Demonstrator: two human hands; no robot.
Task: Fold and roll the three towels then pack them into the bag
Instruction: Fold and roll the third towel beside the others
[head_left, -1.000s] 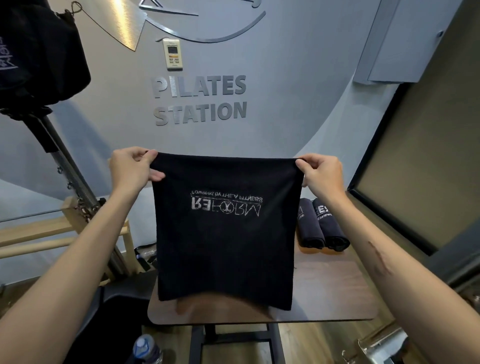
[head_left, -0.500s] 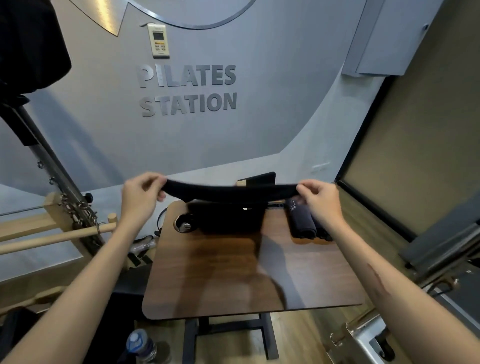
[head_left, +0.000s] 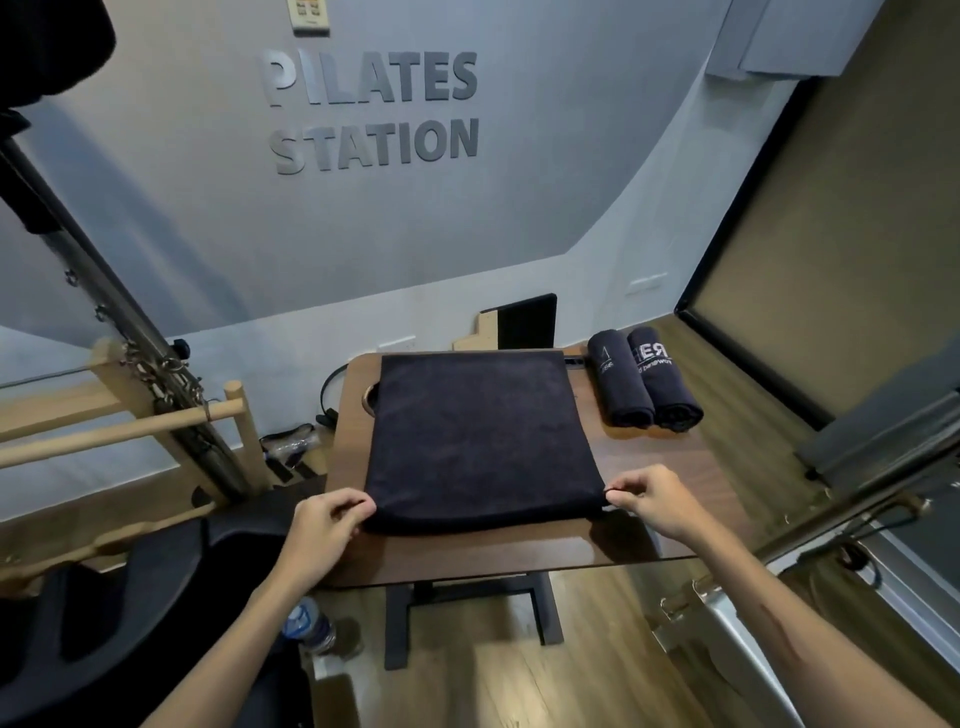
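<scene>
A dark folded towel (head_left: 480, 441) lies flat on the wooden table (head_left: 670, 499), covering most of its middle and reaching from the far edge toward the near one, its near fold rounded and lifted a little off the wood. The left hand (head_left: 324, 522) pinches the towel's near corner at 7 o'clock between thumb and curled fingers; the right hand (head_left: 657, 499) pinches the opposite near corner at 5 o'clock the same way, fingertips closed on the cloth. At 2 o'clock from the flat towel, on the far right part of the table, two rolled towels (head_left: 644, 382) lie side by side and touching, their ends pointing toward the viewer, with pale lettering on their upper sides. The towel partly covers a round cutout (head_left: 370, 400) in the tabletop at 10 o'clock. Beyond the table at 12 o'clock a dark flat panel (head_left: 527, 322) leans against the grey wall, which carries raised letters reading PILATES STATION (head_left: 374, 111). At 9 o'clock stands a wooden frame with rails (head_left: 130, 421) and a metal post with chain links. On the floor at 7 o'clock, under the left forearm, a water bottle (head_left: 309, 626) stands beside the table's dark leg (head_left: 400, 623).
</scene>
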